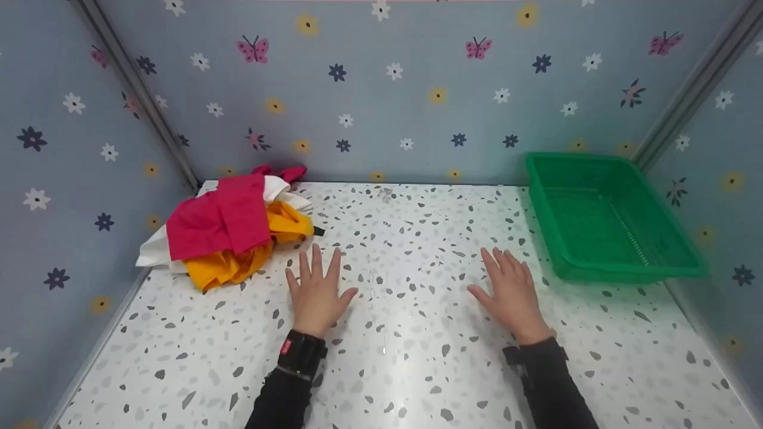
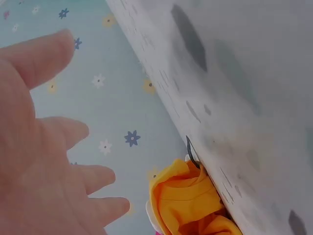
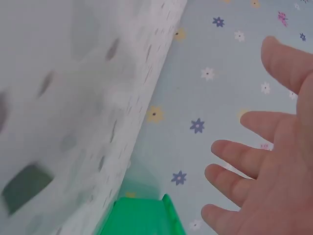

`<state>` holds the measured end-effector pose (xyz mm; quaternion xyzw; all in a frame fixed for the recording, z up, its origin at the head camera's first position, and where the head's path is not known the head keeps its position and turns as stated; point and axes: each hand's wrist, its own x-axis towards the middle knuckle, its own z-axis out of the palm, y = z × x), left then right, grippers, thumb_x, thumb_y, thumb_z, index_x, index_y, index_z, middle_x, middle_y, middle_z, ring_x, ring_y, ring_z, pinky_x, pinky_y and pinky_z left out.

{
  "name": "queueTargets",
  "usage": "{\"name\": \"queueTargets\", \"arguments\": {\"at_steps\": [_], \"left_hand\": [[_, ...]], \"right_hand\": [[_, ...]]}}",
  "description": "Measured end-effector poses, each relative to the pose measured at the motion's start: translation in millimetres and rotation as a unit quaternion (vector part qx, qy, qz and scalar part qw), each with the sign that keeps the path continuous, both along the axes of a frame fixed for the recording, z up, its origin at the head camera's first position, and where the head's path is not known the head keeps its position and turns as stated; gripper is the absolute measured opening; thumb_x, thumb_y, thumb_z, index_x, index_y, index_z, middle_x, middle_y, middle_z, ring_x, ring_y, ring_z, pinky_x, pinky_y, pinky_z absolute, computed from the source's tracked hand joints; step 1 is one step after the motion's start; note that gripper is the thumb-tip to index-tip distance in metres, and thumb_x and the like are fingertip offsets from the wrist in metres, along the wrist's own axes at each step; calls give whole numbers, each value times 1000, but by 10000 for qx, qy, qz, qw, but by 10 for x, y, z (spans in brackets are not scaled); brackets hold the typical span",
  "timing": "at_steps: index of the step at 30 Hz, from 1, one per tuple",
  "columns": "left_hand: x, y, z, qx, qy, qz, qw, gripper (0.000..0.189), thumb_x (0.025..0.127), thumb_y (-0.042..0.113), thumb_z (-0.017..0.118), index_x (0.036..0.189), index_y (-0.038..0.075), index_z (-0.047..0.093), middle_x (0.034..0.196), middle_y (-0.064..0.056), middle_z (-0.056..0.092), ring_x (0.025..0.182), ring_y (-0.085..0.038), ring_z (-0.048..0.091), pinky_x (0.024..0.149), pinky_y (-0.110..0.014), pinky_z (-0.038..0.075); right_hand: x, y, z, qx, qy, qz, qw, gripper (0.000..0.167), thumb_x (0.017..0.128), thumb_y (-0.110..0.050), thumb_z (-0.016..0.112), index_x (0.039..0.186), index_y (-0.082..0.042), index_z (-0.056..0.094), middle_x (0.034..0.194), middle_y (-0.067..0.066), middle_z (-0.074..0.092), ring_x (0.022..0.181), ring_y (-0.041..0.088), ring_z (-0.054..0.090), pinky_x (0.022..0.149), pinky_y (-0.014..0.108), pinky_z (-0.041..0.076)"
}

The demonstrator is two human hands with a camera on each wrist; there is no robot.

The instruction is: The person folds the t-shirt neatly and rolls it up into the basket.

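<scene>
Both hands hover over the speckled white tabletop with fingers spread and nothing held. The left hand (image 1: pixel 316 298) is closest to a heap of crumpled cloths at the left, just beyond its fingertips. In that heap a pinkish-red cloth (image 1: pixel 220 217) lies on top, yellow-orange cloth (image 1: pixel 223 268) shows below and to its right, and white cloth (image 1: pixel 156 249) sticks out at the edges. The left wrist view shows the yellow-orange cloth (image 2: pixel 188 198) past the fingers. My right hand (image 1: pixel 514 298) is left of and nearer than a green plastic basket (image 1: pixel 632 271), whose end (image 3: pixel 139 215) appears in the right wrist view.
Walls with a flower and butterfly print (image 1: pixel 393 107) enclose the tabletop (image 1: pixel 399 333) at the back and both sides. Grey metal strips run up the back corners. The basket stands against the back right corner, with nothing visible inside. Both wrists carry black straps.
</scene>
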<state>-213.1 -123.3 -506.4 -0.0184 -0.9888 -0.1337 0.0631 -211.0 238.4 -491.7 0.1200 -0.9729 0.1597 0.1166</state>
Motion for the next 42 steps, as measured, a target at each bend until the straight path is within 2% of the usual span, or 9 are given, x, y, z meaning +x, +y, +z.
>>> {"name": "queueTargets", "arguments": {"at_steps": [6,13,20,25,28,29,35,39,42], "left_hand": [[-149,-130,105,37,227,231,9995,83,89,42,71,155,10,31,160,-24,17,148,-42,10,113,-66,6],[-420,-301,259,195,419,291,9985,77,89,28,74,151,2,36,155,-27,28,144,-42,21,116,-59,10],[-654,-434,305,121,1109,236,9935,62,88,12,71,142,-6,46,142,-29,46,134,-42,39,114,-52,25],[-762,-522,260,143,1518,540,9868,57,88,15,73,135,-9,51,134,-28,53,128,-42,45,113,-52,28],[-810,-600,253,213,1574,822,9839,68,84,25,80,135,-10,50,136,-28,52,129,-42,45,113,-53,28],[-824,-630,255,265,1576,917,9829,68,85,25,79,136,-10,49,138,-28,51,130,-42,44,113,-53,28],[-905,-808,308,427,1143,1477,9815,57,97,16,61,144,-10,40,148,-29,40,138,-42,34,116,-50,23],[-915,-896,334,370,820,1803,9795,57,99,16,57,144,-11,37,148,-31,37,139,-44,33,116,-51,23],[-906,-952,342,295,626,2003,9773,55,100,15,52,144,-13,36,146,-33,38,137,-45,34,115,-51,25]], "right_hand": [[-89,-172,81,-529,763,167,9955,64,89,-25,75,142,2,49,131,24,57,124,41,49,106,53,35],[-174,-290,111,-856,1623,322,9825,48,85,-12,78,127,3,61,112,21,66,105,38,59,91,50,47],[-255,-403,68,-1049,2046,493,9719,34,84,-9,78,114,0,66,105,16,68,98,34,62,85,45,50],[-289,-475,9,-1096,2030,580,9713,30,84,-8,79,110,-1,68,100,13,69,93,31,63,82,43,51],[-306,-521,-35,-1032,1912,557,9745,28,84,-9,78,109,-2,68,99,12,69,92,31,64,81,42,51],[-312,-538,-51,-1016,1852,544,9759,27,84,-10,78,108,-2,69,98,12,69,92,30,64,82,42,51],[-335,-665,-105,-1033,1258,406,9858,26,87,-13,76,110,-5,69,97,9,70,92,28,63,80,41,51],[-354,-765,-105,-1020,907,381,9899,25,88,-15,75,111,-5,69,96,7,70,92,26,63,80,40,51],[-365,-829,-103,-953,807,461,9911,27,88,-17,75,111,-6,68,95,7,69,90,25,63,79,40,51]]}}
